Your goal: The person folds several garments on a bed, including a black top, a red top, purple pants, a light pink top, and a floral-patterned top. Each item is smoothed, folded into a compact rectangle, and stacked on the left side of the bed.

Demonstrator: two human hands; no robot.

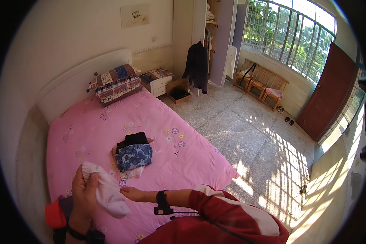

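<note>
My left hand [84, 192] grips a pale pink garment [105, 193] by its gathered upper end, the thumb lying over the cloth. The garment hangs in loose folds and has a small faint print near its lower end. My right hand [133, 194] has its fingertips on the garment's right edge, partly hidden by the cloth. Beyond the hands, a pile of folded clothes lies on the bed, with a blue floral garment [134, 156] and a black garment [135, 138] on top. A whitish cloth [132, 173] shows beneath, on the near side.
A pink flowered bedsheet [183, 164] covers the bed. Folded quilts [117, 82] are stacked by the headboard. Red cloth [55, 215] and dark cloth lie beside my left forearm. A white nightstand [160, 86], an open cardboard box [179, 93], an open wardrobe [221, 39] and bamboo chairs [258, 83] stand beyond.
</note>
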